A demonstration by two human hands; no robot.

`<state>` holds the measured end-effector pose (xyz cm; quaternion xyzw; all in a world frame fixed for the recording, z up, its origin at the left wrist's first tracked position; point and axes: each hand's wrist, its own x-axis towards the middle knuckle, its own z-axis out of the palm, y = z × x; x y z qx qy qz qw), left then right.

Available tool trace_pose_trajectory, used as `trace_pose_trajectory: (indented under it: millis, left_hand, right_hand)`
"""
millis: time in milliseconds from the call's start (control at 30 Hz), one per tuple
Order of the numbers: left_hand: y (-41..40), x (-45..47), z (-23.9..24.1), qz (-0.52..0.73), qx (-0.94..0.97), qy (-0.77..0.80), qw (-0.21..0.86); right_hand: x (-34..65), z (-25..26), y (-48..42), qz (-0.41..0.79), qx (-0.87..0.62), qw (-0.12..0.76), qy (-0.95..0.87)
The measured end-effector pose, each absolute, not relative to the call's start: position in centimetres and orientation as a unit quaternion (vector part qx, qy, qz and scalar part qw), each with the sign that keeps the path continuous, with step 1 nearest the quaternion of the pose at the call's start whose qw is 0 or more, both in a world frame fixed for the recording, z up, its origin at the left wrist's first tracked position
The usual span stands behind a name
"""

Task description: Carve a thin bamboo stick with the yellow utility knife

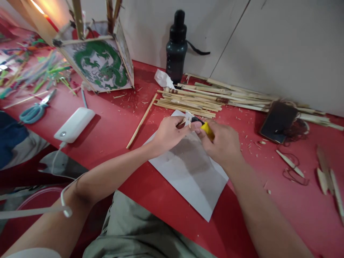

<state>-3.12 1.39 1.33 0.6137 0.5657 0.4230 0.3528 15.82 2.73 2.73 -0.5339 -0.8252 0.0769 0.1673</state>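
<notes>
Over a white sheet of paper (188, 172) on the red table, both my hands meet. My left hand (169, 132) is closed in a pinch on a short thin bamboo sliver (183, 122). My right hand (221, 143) is wrapped round a yellow-handled cutter (207, 129), its dark tip touching the sliver. The blade itself is mostly hidden by my fingers.
A pile of bamboo sticks (204, 96) lies behind the hands, a single stick (142, 121) to the left. A black bottle (176, 46), dragon-painted lantern (102, 64), white power bank (74, 124), scissors (36, 109), dark phone (278, 122) and bamboo shavings (325, 175) surround the paper.
</notes>
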Motion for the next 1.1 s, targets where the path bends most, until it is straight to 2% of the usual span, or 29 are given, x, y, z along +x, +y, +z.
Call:
trace_pose_trajectory:
  millis: [267, 433, 600, 767, 933, 1100]
  left_hand:
    - [1.3, -2.9, 0.6, 0.438, 0.599, 0.537, 0.4]
    - [1.2, -2.7, 0.5, 0.445, 0.611, 0.511, 0.41]
    - [1.0, -2.9, 0.9, 0.436, 0.627, 0.503, 0.403]
    - [1.4, -2.9, 0.3, 0.432, 0.626, 0.494, 0.421]
    - [1.1, -2.2, -0.1, 0.466, 0.597, 0.471, 0.453]
    - [0.6, -1.6, -0.2, 0.498, 0.568, 0.494, 0.43]
  right_hand:
    - [16.2, 2.6, 3.1, 0.204, -0.475, 0.196, -0.833]
    - [16.5, 2.5, 3.4, 0.241, -0.458, 0.181, -0.836]
    - [16.5, 2.3, 3.5, 0.218, -0.457, 0.177, -0.844]
    - [16.6, 2.3, 3.4, 0.138, -0.486, 0.17, -0.846]
    - [16.9, 1.9, 3.5, 0.075, -0.492, 0.165, -0.851]
    - [16.8, 1.9, 3.5, 0.057, -0.499, 0.172, -0.848]
